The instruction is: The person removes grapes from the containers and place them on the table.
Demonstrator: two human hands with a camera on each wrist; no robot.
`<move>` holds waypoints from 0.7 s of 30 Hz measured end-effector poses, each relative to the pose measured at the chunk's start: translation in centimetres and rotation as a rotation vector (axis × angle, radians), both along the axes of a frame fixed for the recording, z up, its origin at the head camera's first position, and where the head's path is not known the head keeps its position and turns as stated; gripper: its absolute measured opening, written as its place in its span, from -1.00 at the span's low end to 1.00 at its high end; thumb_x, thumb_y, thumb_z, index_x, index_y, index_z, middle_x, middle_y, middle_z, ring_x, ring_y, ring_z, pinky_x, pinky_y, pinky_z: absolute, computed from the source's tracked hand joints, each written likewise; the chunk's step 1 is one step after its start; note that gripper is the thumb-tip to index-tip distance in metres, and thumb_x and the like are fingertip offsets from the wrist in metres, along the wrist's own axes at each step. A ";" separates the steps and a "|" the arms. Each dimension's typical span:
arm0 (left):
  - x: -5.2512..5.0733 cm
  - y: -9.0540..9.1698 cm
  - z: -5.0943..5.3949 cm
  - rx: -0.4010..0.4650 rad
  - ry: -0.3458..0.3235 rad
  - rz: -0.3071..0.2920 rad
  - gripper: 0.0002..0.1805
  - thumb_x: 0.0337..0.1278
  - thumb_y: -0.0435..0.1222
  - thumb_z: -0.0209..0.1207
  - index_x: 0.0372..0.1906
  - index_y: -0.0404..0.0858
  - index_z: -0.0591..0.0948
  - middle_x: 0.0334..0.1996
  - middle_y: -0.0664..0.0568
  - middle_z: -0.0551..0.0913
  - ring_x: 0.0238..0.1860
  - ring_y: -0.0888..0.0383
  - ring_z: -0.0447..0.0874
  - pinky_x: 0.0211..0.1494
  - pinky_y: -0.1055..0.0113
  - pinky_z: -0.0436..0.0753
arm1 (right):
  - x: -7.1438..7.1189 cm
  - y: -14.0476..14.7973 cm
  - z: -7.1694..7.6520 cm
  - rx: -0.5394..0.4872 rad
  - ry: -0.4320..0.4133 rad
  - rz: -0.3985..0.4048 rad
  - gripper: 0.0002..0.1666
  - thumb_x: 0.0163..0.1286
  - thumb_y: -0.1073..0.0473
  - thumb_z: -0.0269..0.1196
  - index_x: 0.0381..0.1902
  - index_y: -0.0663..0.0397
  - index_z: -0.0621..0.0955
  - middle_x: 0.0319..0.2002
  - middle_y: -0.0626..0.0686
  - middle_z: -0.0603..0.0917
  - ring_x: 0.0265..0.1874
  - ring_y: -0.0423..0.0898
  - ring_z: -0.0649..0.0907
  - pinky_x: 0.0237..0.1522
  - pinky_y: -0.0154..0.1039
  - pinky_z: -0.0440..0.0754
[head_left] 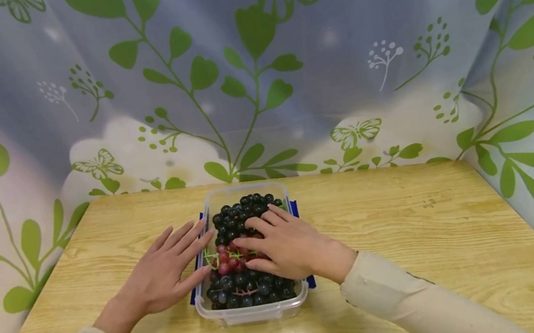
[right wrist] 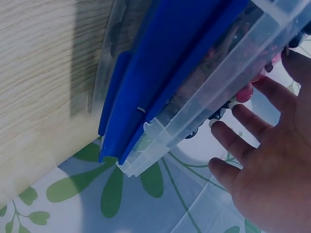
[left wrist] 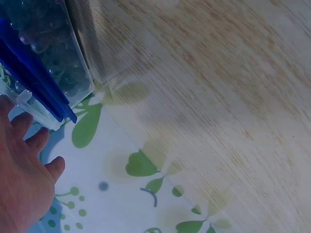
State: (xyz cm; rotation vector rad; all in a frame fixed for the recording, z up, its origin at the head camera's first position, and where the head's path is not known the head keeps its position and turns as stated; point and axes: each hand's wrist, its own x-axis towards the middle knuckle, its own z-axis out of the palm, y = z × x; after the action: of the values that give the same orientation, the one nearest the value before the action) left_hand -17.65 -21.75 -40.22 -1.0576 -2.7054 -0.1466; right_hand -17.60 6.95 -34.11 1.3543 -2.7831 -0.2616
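A clear plastic container with blue side latches stands on the wooden table. Inside lie dark grapes at the far and near ends, with red grapes on green stems between them. My right hand lies over the middle of the fruit, fingers spread, fingertips touching the grapes. My left hand reaches to the container's left rim with fingers extended, and its fingertips are at the edge. In the right wrist view, the right fingers are lightly bent above the grapes, beside the blue latch.
The wooden table extends on both sides of the container. A curtain printed with leaves and butterflies hangs behind the table and along its sides. Light reflects off the table near the front.
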 end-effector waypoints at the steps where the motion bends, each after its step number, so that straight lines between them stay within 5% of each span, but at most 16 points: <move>1: 0.0 0.0 0.0 0.001 -0.003 0.000 -0.31 0.37 0.14 -0.09 0.50 -0.04 0.17 0.48 0.02 0.06 0.44 -0.03 0.03 0.41 -0.10 -0.01 | 0.0 -0.1 0.0 0.000 0.005 0.001 -0.39 0.51 -0.30 -0.25 0.44 -0.40 0.26 0.31 -0.03 0.32 0.26 -0.03 0.32 0.41 0.06 -0.02; 21: 0.0 0.0 -0.4 0.027 -0.009 0.009 -0.32 0.38 0.11 -0.08 0.50 -0.02 0.17 0.49 0.03 0.05 0.44 -0.01 0.04 0.41 -0.09 -0.02 | -0.8 -2.1 0.3 0.003 -0.056 -0.076 -0.56 0.49 -0.22 -0.05 0.18 -0.25 0.48 0.02 -0.11 0.57 0.08 -0.05 0.49 0.39 0.13 -0.07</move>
State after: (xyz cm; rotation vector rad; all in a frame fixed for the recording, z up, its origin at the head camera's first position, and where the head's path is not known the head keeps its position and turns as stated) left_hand -17.60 -21.77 -40.58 -1.0400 -2.7080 -0.1861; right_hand -18.41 4.85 -33.78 1.2776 -2.8856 -0.2338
